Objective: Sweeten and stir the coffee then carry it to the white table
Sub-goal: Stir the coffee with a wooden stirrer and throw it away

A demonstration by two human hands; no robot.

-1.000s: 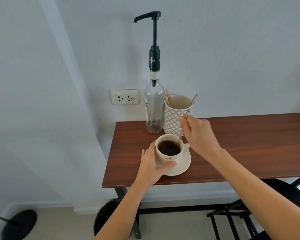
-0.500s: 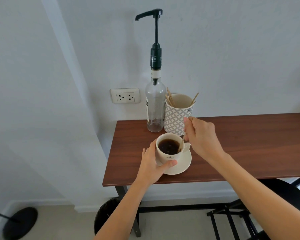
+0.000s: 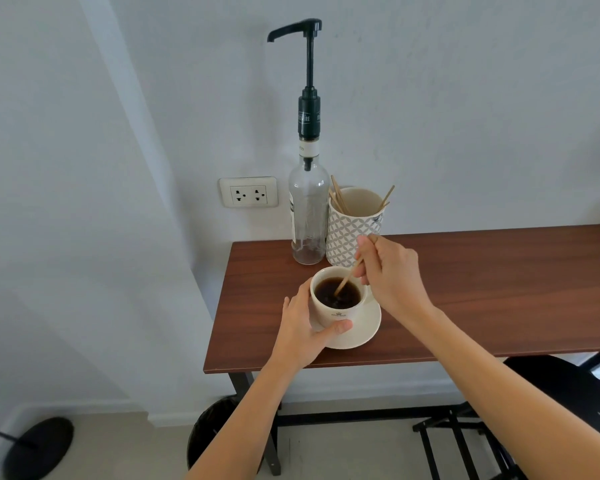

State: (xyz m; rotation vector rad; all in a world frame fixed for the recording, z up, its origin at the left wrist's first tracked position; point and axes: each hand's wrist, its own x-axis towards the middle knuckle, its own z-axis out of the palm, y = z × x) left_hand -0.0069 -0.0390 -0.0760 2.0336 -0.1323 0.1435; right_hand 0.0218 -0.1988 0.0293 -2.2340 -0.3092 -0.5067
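A cream coffee cup [image 3: 336, 311] full of dark coffee stands on a matching saucer [image 3: 364, 329] near the left end of a brown wooden table [image 3: 482, 289]. My left hand [image 3: 307, 332] wraps around the cup's left side, thumb on its front. My right hand [image 3: 390, 271] pinches a thin wooden stir stick [image 3: 347, 277] whose lower end dips into the coffee. Behind the cup stand a clear syrup bottle [image 3: 308, 216] with a tall black pump and a patterned mug [image 3: 355, 225] holding several more sticks.
A white wall socket [image 3: 248, 192] sits on the wall left of the bottle. Under the table are a black bin [image 3: 210, 431] and black frame legs. A black chair [image 3: 565, 386] is at the lower right, a black round stand base [image 3: 39, 446] at the lower left.
My right hand has tilted the stick and moved its tip from the cup's right rim toward the middle of the coffee. My left hand stays on the cup.
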